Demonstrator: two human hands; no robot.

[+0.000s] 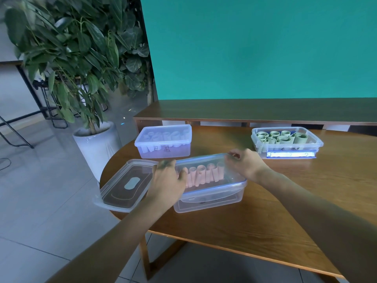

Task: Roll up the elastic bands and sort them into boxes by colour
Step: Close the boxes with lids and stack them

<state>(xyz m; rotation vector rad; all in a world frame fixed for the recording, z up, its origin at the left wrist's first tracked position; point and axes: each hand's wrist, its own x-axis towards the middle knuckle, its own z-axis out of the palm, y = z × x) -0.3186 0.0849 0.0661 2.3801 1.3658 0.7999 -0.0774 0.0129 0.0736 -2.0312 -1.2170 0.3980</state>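
Nearest, on the wooden bench (265, 231), sits a clear box (208, 201) w/ rolled pink bands (204, 175) standing side by side inside. Both hands hold a clear lid (200, 160) over it, tilted, near edge low on the box rim, far edge raised. Left hand (166, 180) grips the lid's left end, fingers (163, 164) curled over the edge; right hand (244, 163) pinches the far right corner, fingers curled round the rim. Just left of that box, touching it or nearly so, a second loose lid (124, 185) lies flat at the bench's left edge, partly overhanging. Further back, left, a closed clear box (163, 144) holds pale/white rolls, blurred through the lid, w/ some writing on the front wall. Back right, well apart, an open box (285, 139) is packed w/ green rolled bands (282, 136); a lit strip shows at its front. Behind runs a second, longer wooden bench top (255, 111), then a teal wall (255, 48). Far left: potted plant (71, 58) in a white pot on grey tile floor.
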